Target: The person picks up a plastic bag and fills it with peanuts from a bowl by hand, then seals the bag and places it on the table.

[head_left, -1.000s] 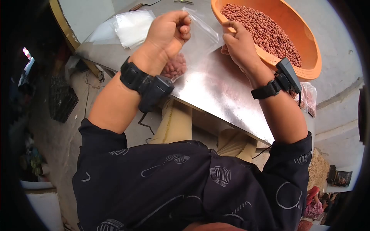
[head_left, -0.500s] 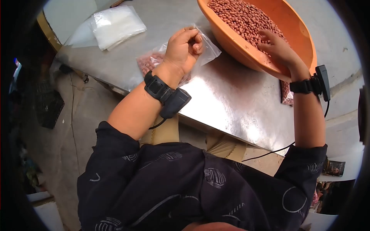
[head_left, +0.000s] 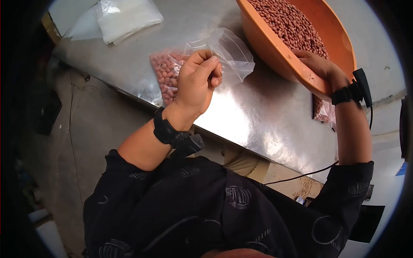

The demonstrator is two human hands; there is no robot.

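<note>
My left hand [head_left: 197, 84] is closed, thumb and forefinger pinched on the edge of a clear plastic bag [head_left: 234, 53]. The bag lies on the metal table with its mouth spread to the right; red-skinned peanuts [head_left: 165, 77] fill its left end, partly behind my hand. My right hand [head_left: 320, 66] reaches inside a tilted orange bowl [head_left: 275, 51], low by the near rim. A large heap of peanuts [head_left: 290, 26] lies in the bowl. The rim hides most of the right fingers, so whether they grip peanuts cannot be made out.
A stack of clear plastic bags [head_left: 129, 19] lies at the table's back left. Another filled bag of peanuts [head_left: 322, 109] sits right of the bowl, partly hidden by my arm. The metal table's [head_left: 258, 116] near edge runs diagonally before me. A black cable [head_left: 301, 174] trails from my right wrist.
My left hand has moved down and toward me, and the bag's mouth now stands wider. My right hand has gone from spread above the peanuts to lower, against the bowl's near side.
</note>
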